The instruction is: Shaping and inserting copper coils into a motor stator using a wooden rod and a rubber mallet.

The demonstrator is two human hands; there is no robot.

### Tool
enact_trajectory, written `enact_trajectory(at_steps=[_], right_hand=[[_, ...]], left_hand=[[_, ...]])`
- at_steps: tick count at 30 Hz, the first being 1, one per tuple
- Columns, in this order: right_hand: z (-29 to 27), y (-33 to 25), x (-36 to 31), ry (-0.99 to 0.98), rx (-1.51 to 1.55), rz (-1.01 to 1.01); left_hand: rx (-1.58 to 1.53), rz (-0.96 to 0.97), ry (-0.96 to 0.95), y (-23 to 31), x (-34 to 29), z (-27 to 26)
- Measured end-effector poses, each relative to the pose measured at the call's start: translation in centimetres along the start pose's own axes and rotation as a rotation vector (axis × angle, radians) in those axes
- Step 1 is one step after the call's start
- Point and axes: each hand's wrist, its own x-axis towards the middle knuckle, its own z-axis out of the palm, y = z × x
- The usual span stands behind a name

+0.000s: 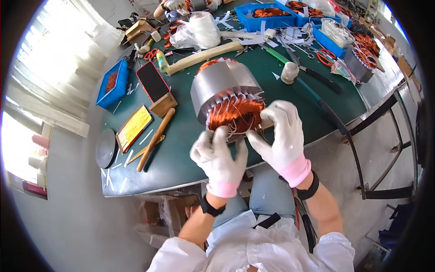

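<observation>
A motor stator (219,86), a grey metal cylinder with orange copper windings (235,111), lies on its side on the green table with its winding end toward me. Both my hands wear white gloves with pink cuffs. At the near lower rim of the windings, my left hand (219,154) has its fingers bent in close. My right hand (283,138) is curled at the right side of the rim, its thumb reaching toward the left fingers. Thin pale cord or wire (233,129) loops across the winding opening between them. What the fingertips grip is too small to tell.
Left of the stator are a phone (154,81) on a wooden block, a wooden stick (155,140), yellow strips (134,128) and a blue tray (112,84). Behind it lies a pale wooden bar (204,57). A small jar (289,73) and knife (321,80) lie right. Another person's gloved hands work at the far edge.
</observation>
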Motion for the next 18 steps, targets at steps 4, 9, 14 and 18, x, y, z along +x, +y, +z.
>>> enact_trajectory(at_steps=[4,9,14,18], right_hand=[[0.2,1.2,-2.0,-0.089,0.328,0.269],[-1.3,2.0,-2.5,-0.101,0.467,0.533],[-2.0,2.5,-1.5,-0.182,0.240,0.235],[-0.7,0.6,-0.4,-0.652,0.696,0.718]], left_hand=[[-0.070,-0.066,-0.225,1.4,-1.7,1.4],[-0.755,-0.497,-0.274,-2.0,-0.7,0.7],[-0.195,0.074,-0.239,-2.3,-2.0,0.9],[-0.239,0.017,-0.418,-0.8,-3.2,1.4]])
